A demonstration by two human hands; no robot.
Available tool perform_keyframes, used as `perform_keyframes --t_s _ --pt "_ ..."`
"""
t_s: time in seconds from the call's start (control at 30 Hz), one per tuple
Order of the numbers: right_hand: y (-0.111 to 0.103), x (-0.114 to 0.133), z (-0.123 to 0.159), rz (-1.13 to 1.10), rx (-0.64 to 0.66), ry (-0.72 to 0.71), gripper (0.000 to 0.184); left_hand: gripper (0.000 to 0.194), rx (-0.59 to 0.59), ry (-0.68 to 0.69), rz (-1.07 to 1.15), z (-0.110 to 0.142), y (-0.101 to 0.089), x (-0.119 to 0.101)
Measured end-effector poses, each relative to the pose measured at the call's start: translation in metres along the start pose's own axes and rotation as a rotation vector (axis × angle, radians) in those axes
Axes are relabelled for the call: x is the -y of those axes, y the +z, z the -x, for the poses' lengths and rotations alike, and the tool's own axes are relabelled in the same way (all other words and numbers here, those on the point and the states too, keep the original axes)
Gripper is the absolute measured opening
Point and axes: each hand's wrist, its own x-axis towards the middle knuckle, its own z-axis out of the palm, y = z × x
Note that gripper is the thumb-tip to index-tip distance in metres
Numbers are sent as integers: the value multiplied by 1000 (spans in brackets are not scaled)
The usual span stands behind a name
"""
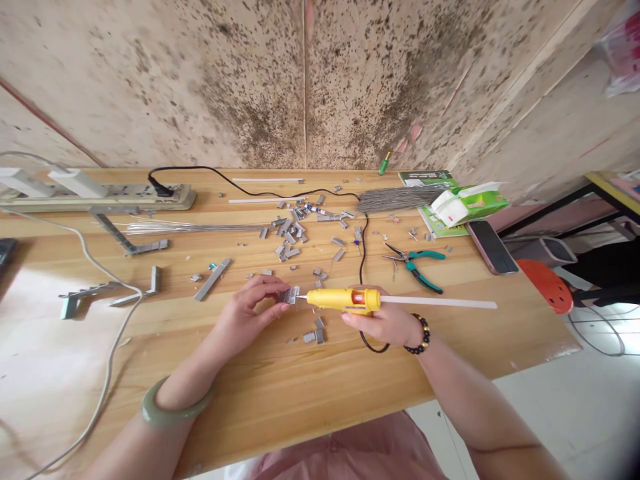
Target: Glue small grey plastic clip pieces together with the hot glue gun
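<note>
My left hand [255, 308] pinches a small grey block piece [290, 295] between thumb and fingers. In my right hand [387, 323] is a yellow hot glue gun [345, 300], gripped by its handle, with a long white glue stick [440, 303] sticking out of its back. Its nozzle points left and meets or nearly meets the grey piece; I cannot tell whether they touch. Just below the gun lie a few loose grey pieces [315, 335]. Beyond my hands is a heap of similar grey pieces [289, 233].
Teal-handled pliers [417, 267], a phone [493, 247] and a tissue pack [470, 203] lie to the right. A bundle of thin wires [400, 198] sits at the back. Bent grey assemblies [135, 250] and a power strip [173, 197] are left. Cords cross the wooden table [280, 400].
</note>
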Motion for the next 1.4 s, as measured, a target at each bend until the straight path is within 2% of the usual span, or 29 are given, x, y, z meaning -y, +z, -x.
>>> perform_keyframes --t_s 0.23,0.47,0.8,1.07,1.27,1.4 --pt "1 -3 2 23 27 -39 17 23 -7 -26 27 0 0 -2" --pt "2 -7 0 10 -21 -51 19 25 23 5 13 2 0 1" --pt "3 -5 4 33 -19 -44 16 24 -14 -12 41 0 0 0" --pt "1 -7 -1 28 -37 -76 22 24 14 31 14 1 0 1" --pt "0 -4 0 17 5 -49 23 24 3 22 21 1 0 2" --pt "1 -4 0 29 -27 -77 24 24 0 28 26 1 1 4"
